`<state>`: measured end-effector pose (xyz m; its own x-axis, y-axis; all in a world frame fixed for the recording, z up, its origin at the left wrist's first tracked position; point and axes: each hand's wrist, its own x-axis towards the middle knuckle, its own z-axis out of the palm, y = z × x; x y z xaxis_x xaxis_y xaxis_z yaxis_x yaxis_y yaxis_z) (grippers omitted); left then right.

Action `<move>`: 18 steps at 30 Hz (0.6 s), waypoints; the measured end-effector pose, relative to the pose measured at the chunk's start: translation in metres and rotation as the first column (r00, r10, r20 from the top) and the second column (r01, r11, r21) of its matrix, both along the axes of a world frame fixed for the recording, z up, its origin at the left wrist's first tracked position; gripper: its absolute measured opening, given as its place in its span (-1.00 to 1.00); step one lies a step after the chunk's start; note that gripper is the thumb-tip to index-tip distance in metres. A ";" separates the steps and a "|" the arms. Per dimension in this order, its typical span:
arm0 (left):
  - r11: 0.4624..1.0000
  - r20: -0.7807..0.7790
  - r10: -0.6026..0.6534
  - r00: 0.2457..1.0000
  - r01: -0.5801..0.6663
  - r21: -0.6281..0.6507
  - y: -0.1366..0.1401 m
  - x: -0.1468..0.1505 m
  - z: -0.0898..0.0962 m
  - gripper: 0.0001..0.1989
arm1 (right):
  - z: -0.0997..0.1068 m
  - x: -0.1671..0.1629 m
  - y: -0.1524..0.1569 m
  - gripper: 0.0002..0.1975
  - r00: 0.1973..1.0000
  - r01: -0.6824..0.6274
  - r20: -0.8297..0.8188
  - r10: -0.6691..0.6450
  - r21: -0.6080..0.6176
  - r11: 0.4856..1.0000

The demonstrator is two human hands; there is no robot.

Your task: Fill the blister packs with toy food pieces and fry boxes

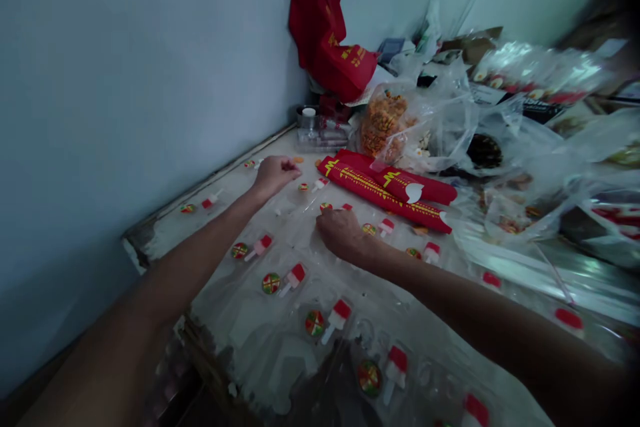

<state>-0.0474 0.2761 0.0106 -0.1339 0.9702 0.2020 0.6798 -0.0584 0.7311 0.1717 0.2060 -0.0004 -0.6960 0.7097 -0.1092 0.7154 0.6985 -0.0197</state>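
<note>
My left hand (276, 174) hovers over the far left part of the table, fingers curled together; whatever lies between them, if anything, is too small to make out. My right hand (344, 232) is lower and further right, its fingertips pinched at a small round disc (325, 207) with a red, green and yellow pattern. Clear plastic trays (287, 280) lie in rows beneath both hands. Many hold a similar patterned disc (315, 323) beside a red-and-white popsicle-shaped piece (340, 315) with a white stick. Part of the tray under my right hand is hidden.
Two red printed packets (385, 190) lie just beyond my right hand. Behind them stand a clear bag of orange-brown snacks (383, 123), clear containers (323, 137) and a red cloth bag (320, 40) against the wall. Crumpled plastic bags (450, 107) crowd the right side.
</note>
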 end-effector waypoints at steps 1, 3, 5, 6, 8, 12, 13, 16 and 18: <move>1.000 0.002 0.003 1.000 -0.003 0.001 -0.017 -0.003 0.002 -0.83 | -0.002 -0.002 0.000 -0.68 1.000 0.003 -0.012 -0.003 0.000 1.000; 0.997 0.039 -0.017 0.999 0.020 -0.075 -0.049 -0.007 0.003 -0.79 | -0.007 -0.003 0.005 -0.75 0.990 0.074 -0.115 -0.078 -0.046 0.996; 0.977 0.135 -0.032 0.990 0.059 -0.206 -0.076 -0.005 0.002 -0.74 | -0.011 -0.002 0.012 -0.82 0.934 0.170 -0.283 -0.218 -0.184 0.968; 0.961 0.192 -0.024 0.981 0.076 -0.265 -0.087 -0.001 0.002 -0.70 | -0.013 -0.001 0.015 -0.85 0.879 0.197 -0.372 -0.299 -0.287 0.938; 0.930 0.311 0.010 0.950 0.106 -0.353 -0.101 0.010 0.002 -0.63 | -0.015 0.000 0.019 -0.87 0.723 0.176 -0.523 -0.452 -0.493 0.852; 0.917 0.595 0.104 0.797 0.155 -0.367 -0.106 0.033 0.002 -0.56 | -0.011 -0.006 0.016 -0.85 0.407 0.018 -0.718 -0.565 -0.612 0.791; 0.924 0.662 0.125 0.739 0.157 -0.349 -0.104 0.036 0.002 -0.56 | -0.008 -0.009 0.015 -0.85 0.351 -0.021 -0.750 -0.561 -0.605 0.796; 0.941 0.787 0.153 0.598 0.155 -0.301 -0.099 0.039 0.002 -0.52 | 0.001 -0.014 0.013 -0.81 0.205 -0.164 -0.760 -0.616 -0.648 0.744; 0.951 0.800 0.129 0.587 0.155 -0.267 -0.098 0.038 0.003 -0.51 | 0.006 -0.013 0.015 -0.76 0.158 -0.274 -0.686 -0.710 -0.721 0.636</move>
<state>-0.0092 0.1780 0.0138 -0.0887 0.9621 -0.2577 -0.1914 0.2374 0.9524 0.1590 0.2212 0.0052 -0.4078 0.9127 -0.0238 -0.0971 -0.0693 -0.9929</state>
